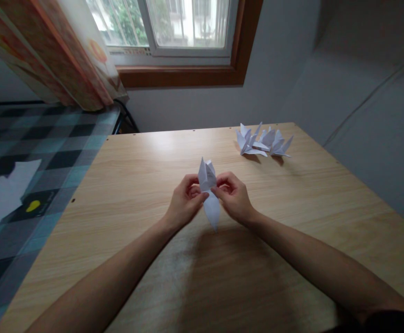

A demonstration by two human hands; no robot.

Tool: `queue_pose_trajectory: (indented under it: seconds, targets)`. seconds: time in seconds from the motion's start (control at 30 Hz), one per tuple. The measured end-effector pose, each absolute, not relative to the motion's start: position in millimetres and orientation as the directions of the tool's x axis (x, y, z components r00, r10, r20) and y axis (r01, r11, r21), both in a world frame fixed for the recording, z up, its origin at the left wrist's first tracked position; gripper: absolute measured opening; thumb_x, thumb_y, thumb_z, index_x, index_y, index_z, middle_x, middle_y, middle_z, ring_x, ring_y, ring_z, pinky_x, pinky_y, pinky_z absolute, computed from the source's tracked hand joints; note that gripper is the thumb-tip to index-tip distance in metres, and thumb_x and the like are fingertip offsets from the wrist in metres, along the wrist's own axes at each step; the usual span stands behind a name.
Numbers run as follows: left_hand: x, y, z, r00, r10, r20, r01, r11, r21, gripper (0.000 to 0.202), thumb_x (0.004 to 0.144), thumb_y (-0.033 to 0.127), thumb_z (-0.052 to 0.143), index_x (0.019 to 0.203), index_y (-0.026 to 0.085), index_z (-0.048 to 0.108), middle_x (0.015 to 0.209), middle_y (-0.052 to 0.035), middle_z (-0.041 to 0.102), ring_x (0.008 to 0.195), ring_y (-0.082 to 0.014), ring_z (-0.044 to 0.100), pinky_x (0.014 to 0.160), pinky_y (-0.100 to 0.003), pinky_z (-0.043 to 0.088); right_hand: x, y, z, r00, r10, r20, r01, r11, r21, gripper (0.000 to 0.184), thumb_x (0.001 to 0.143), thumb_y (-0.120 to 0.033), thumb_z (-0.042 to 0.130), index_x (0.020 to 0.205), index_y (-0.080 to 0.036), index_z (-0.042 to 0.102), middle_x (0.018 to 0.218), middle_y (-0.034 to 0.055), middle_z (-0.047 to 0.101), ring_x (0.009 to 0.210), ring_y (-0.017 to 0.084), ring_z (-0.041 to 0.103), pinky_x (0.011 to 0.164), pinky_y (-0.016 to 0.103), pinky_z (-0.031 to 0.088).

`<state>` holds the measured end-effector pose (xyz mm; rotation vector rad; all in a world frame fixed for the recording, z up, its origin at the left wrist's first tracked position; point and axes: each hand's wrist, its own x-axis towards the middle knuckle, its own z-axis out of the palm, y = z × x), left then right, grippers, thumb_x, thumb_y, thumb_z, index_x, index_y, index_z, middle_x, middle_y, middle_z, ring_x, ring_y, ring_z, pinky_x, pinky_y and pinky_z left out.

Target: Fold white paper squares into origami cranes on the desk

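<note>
A half-folded white paper figure (209, 196) is held upright over the middle of the wooden table (136, 157). My left hand (184, 201) pinches its left side with fingers curled. From the other side my right hand (234, 196) pinches it the same way. The paper's long point hangs down between my wrists, and its folded flaps stick up above my fingers. Several finished white paper cranes (262, 141) lie in a cluster at the far right of the table.
A bed with a checked dark and teal cover (32, 152) runs along the table's left edge, with loose white paper sheets (4, 192) on it. Behind are a window with a wooden frame (184, 76), an orange patterned curtain (59, 55) and grey walls.
</note>
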<state>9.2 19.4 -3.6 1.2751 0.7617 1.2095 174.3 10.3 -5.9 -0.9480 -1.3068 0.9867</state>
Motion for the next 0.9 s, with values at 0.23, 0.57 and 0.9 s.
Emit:
queue_pose_trajectory:
  seconds: [0.23,0.57,0.9]
  targets:
    - [6.3,19.6,-3.3,0.248,0.942,0.225,-0.089,-0.209,0.974,0.041,0.072,0.025,0.080,0.108,0.020,0.059,0.093,-0.0019,0.066,0.072,-0.0115,0.061,0.065,-0.023,0.049,178.5,8.2,2.2,0.004,0.880,0.474,0.177,0.466,-0.867,0.007,0.082,-0.028,0.073,0.079,-0.024,0.067,0.085,0.0012,0.056,0.080,0.017,0.052,0.071,0.032,0.044]
    - [3.9,14.7,5.5,0.134,0.787,0.603,0.324,-0.610,0.723,0.033,0.073,0.020,0.078,0.102,0.022,0.063,0.099,-0.0029,0.060,0.086,-0.0171,0.056,0.074,-0.030,0.046,175.0,5.4,-0.2,-0.020,0.933,0.360,0.107,0.360,-0.927,0.011,0.087,-0.030,0.064,0.081,-0.022,0.059,0.072,-0.0029,0.058,0.067,0.014,0.050,0.067,0.030,0.039]
    - [5.0,7.2,11.9,0.225,0.869,0.441,0.303,-0.493,0.816,0.011,0.080,0.027,0.073,0.087,0.020,0.068,0.079,-0.0010,0.071,0.075,-0.0179,0.063,0.074,-0.031,0.050,173.4,3.9,-13.5,0.027,0.942,0.334,-0.062,0.335,-0.940,0.019,0.093,-0.041,0.061,0.090,-0.024,0.051,0.073,-0.0045,0.056,0.064,0.012,0.055,0.060,0.026,0.043]
